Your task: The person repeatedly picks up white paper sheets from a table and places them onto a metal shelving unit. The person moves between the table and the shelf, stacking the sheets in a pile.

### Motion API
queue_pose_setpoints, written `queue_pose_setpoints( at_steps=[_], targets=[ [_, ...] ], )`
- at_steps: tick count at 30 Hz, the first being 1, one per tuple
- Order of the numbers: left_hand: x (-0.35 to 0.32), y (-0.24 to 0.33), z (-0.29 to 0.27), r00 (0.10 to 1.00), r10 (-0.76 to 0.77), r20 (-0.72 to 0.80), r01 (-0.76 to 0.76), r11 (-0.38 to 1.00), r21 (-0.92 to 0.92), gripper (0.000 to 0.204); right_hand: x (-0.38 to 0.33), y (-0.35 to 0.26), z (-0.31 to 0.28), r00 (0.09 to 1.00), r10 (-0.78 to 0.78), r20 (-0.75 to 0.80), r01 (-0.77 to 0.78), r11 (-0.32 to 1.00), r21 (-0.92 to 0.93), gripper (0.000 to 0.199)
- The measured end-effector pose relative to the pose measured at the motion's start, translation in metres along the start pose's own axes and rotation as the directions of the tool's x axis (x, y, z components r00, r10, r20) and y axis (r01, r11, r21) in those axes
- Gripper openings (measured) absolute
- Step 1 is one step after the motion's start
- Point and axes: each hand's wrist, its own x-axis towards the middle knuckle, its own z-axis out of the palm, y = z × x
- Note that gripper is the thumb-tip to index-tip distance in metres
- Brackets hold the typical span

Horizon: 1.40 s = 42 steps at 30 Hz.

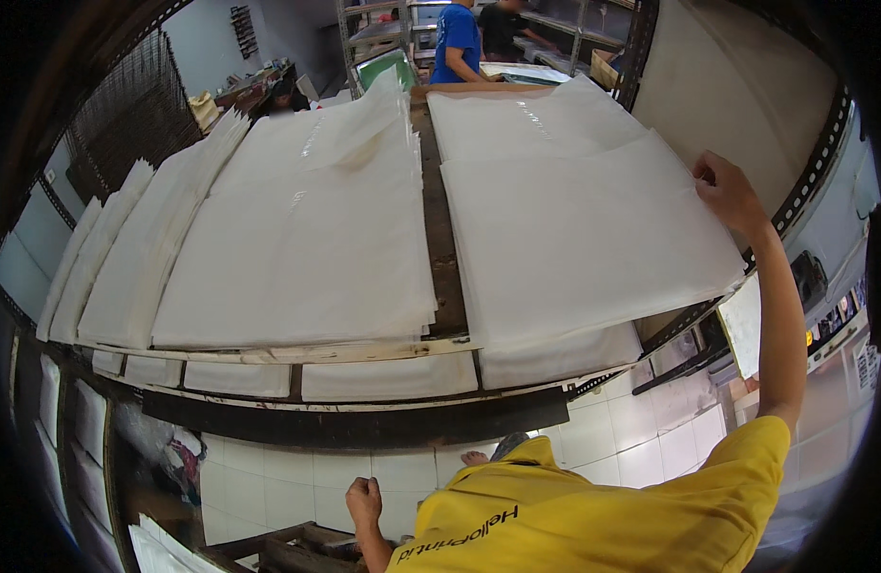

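Observation:
Large white translucent sheets lie in flat stacks on a rack shelf before me. At the outer edge of the right stack (593,229) is my right hand (732,196), its fingers curled closed. Whether a sheet's edge is pinched between those fingers is hidden. My left hand (364,498) hangs low by my side, closed in a fist, with nothing seen in it and apart from the shelf. A wider stack (297,258) lies left of a dark gap, and several narrower overlapping stacks (159,239) fan out beyond it.
The shelf's front edge (364,351) runs across my front, with more sheets (388,377) on a level below. Perforated metal posts (815,158) stand at the right. Two people, one in a blue shirt (457,43), are at the back. A wooden frame (297,546) is near my left hand.

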Motion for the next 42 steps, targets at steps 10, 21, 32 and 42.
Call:
queue_pose_setpoints(
  at_steps=[10,21,32,42],
  targets=[
    [-0.014,-0.022,-0.043,0.992,-0.046,-0.121,0.05,0.998,0.034,0.029,-0.006,-0.055,-0.009,0.984,-0.104,-0.147,0.118,0.989,0.086,0.038],
    [-0.053,-0.005,-0.159,0.867,-0.305,-0.394,0.226,0.945,-0.235,0.024,-0.144,-0.332,0.183,0.41,-0.842,0.35,-0.328,0.222,0.918,0.007],
    [-0.15,-0.071,-0.249,0.17,-0.481,-0.86,0.433,0.82,-0.373,0.02,-0.352,-0.56,0.368,-0.261,-0.779,0.57,-0.423,0.623,0.658,0.011],
    [-0.152,-0.219,-0.314,-0.043,-0.562,-0.826,0.738,0.54,-0.405,0.039,-0.357,-0.637,0.399,-0.438,-0.749,0.497,-0.274,0.638,0.719,0.012]
  ],
)
